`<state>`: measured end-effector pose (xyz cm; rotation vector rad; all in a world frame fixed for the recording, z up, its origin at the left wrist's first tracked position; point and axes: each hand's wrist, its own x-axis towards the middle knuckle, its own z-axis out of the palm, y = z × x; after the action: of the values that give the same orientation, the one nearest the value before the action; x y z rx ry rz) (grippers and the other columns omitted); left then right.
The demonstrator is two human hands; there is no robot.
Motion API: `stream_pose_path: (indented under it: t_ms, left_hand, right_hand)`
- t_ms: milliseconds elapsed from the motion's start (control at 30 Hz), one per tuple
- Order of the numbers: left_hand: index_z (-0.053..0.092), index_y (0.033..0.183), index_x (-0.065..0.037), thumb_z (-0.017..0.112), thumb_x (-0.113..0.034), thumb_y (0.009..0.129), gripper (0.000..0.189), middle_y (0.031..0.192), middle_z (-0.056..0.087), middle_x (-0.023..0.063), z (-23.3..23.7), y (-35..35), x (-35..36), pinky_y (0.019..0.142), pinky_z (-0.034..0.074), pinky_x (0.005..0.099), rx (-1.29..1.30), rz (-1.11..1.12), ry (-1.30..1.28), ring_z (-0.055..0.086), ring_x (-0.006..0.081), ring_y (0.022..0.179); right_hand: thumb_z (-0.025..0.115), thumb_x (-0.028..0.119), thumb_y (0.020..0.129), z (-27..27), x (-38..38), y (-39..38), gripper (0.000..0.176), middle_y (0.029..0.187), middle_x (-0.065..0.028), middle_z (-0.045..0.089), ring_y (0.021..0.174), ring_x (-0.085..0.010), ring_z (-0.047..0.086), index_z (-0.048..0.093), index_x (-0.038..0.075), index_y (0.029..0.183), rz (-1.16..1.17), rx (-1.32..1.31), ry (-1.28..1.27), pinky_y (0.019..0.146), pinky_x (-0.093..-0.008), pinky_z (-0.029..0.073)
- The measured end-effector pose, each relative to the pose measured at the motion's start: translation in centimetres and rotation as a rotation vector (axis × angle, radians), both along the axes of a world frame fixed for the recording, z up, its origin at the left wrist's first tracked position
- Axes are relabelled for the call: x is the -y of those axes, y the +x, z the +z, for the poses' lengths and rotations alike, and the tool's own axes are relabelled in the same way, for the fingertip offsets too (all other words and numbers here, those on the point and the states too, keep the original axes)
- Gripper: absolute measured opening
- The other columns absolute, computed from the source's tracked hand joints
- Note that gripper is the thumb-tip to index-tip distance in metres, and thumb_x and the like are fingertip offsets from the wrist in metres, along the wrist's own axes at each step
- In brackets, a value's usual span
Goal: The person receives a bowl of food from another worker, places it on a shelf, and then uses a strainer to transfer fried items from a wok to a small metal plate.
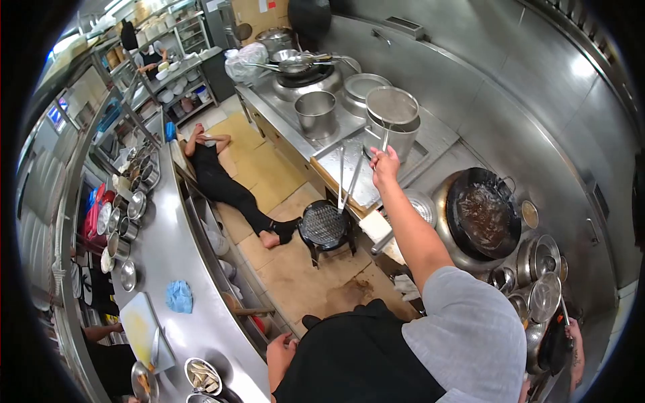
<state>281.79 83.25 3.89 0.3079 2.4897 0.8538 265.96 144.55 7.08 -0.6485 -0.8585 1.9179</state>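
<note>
My right hand (385, 167) is stretched forward, its fingers wrapped around the handle of a round mesh strainer (392, 105). The strainer's flat mesh disc overlaps the mouth of a tall steel pot (406, 142) on the counter. A smaller steel pot (316, 116) stands to the left of it. Low at my side, my left hand (280, 350) is beside my black apron (356, 356), fingers curled in with nothing visible in them. To the right of my forearm, a large wok (485, 213) with dark brown liquid sits on a burner.
A person (218, 174) in black reclines in the aisle, feet near a black stool (326, 225). At right, another person's hand (573, 330) holds a handle near strainers and pans. The left steel counter (178, 252) carries a cutting board (144, 329) with a knife, a blue cloth (179, 296) and bowls.
</note>
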Motion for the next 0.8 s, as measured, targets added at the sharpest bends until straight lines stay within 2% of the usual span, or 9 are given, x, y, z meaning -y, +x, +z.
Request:
stream_pose_path:
  t_ms: [133, 167, 200, 267, 300, 533, 600, 733, 800]
  left_hand:
    - [0.072, 0.118, -0.001, 0.074, -0.019, 0.086, 0.037, 0.091, 0.074, 0.0182, 0.3, -1.3, 2.6, 0.08, 0.056, 0.0411, 0.068, 0.111, 0.066, 0.072, 0.036, 0.085]
    - [0.072, 0.118, -0.001, 0.074, -0.019, 0.086, 0.037, 0.091, 0.074, 0.0182, -0.1, -2.2, 3.4, 0.08, 0.056, 0.0411, 0.062, 0.105, 0.068, 0.072, 0.036, 0.085]
    - [0.071, 0.119, 0.0, 0.074, -0.019, 0.086, 0.038, 0.09, 0.074, 0.0181, -0.6, -3.1, 4.2, 0.079, 0.055, 0.0412, 0.048, 0.102, 0.07, 0.072, 0.0362, 0.085]
    - [0.07, 0.12, 0.001, 0.074, -0.019, 0.087, 0.039, 0.089, 0.074, 0.0179, -0.9, -4.7, 5.3, 0.078, 0.055, 0.0414, 0.037, 0.099, 0.079, 0.072, 0.0365, 0.084]
    - [0.07, 0.121, 0.0, 0.074, -0.02, 0.087, 0.039, 0.089, 0.074, 0.0177, -0.4, -5.9, 5.7, 0.078, 0.055, 0.0418, 0.004, 0.087, 0.065, 0.072, 0.0365, 0.084]
    - [0.07, 0.12, -0.003, 0.075, -0.022, 0.086, 0.039, 0.092, 0.075, 0.0166, 1.0, -12.2, 9.0, 0.079, 0.056, 0.042, -0.078, 0.191, -0.038, 0.073, 0.0339, 0.086]
    - [0.069, 0.123, -0.002, 0.075, -0.021, 0.086, 0.043, 0.09, 0.075, 0.0168, 0.3, -13.3, 9.1, 0.078, 0.056, 0.0416, -0.116, 0.221, -0.028, 0.073, 0.034, 0.084]
    - [0.065, 0.128, 0.0, 0.076, -0.022, 0.085, 0.049, 0.088, 0.075, 0.0173, 0.2, -15.5, 7.3, 0.077, 0.056, 0.0415, -0.101, 0.285, -0.084, 0.073, 0.0345, 0.083]
    - [0.062, 0.131, 0.001, 0.076, -0.022, 0.085, 0.054, 0.087, 0.075, 0.0175, -0.2, -16.1, 5.5, 0.077, 0.057, 0.0414, -0.065, 0.35, -0.008, 0.073, 0.0347, 0.082]
  right_hand:
    - [0.054, -0.004, 0.094, -1.3, 2.1, -0.5, 0.075, 0.109, -0.0213, 0.068, 0.062, -0.0168, 0.054, 0.017, 0.008, 0.158, -0.011, -0.037, -0.171, 0.054, -0.0302, 0.047]
    - [0.054, -0.002, 0.095, -1.4, 2.7, -0.4, 0.061, 0.102, -0.0182, 0.068, 0.061, -0.016, 0.052, 0.03, 0.009, 0.15, -0.042, -0.055, -0.25, 0.053, -0.0286, 0.044]
    - [0.054, -0.002, 0.095, -1.5, 2.8, 0.1, 0.061, 0.102, -0.0182, 0.068, 0.061, -0.016, 0.052, 0.03, 0.009, 0.15, -0.047, -0.058, -0.247, 0.053, -0.0286, 0.044]
    - [0.052, -0.003, 0.095, -4.0, 0.7, 1.0, 0.042, 0.093, -0.0141, 0.065, 0.058, -0.0144, 0.047, 0.041, 0.009, 0.134, 0.181, -0.153, -0.213, 0.049, -0.0268, 0.039]
    - [0.05, -0.005, 0.095, -3.6, 0.9, 1.1, 0.031, 0.084, -0.0101, 0.06, 0.055, -0.013, 0.042, 0.044, 0.011, 0.121, 0.101, -0.104, -0.19, 0.046, -0.0262, 0.033]
    - [0.047, -0.005, 0.094, -1.0, 1.6, -3.3, 0.038, 0.081, -0.0078, 0.057, 0.054, -0.0129, 0.042, 0.044, 0.011, 0.129, 0.16, -0.028, -0.08, 0.044, -0.0272, 0.03]
    - [0.047, 0.004, 0.102, -0.8, 1.3, -6.4, 0.03, 0.08, -0.0045, 0.056, 0.055, -0.0106, 0.041, 0.045, 0.011, 0.131, 0.213, 0.006, -0.067, 0.046, -0.025, 0.032]
    - [0.047, 0.006, 0.103, -2.1, 0.4, -14.3, 0.023, 0.082, -0.0039, 0.056, 0.056, -0.0105, 0.043, 0.048, 0.012, 0.125, 0.293, 0.011, -0.115, 0.047, -0.0252, 0.033]
    - [0.048, 0.007, 0.104, -3.8, -0.9, -17.4, 0.02, 0.083, -0.0034, 0.056, 0.057, -0.0105, 0.043, 0.049, 0.012, 0.122, 0.375, -0.036, -0.127, 0.047, -0.0252, 0.033]
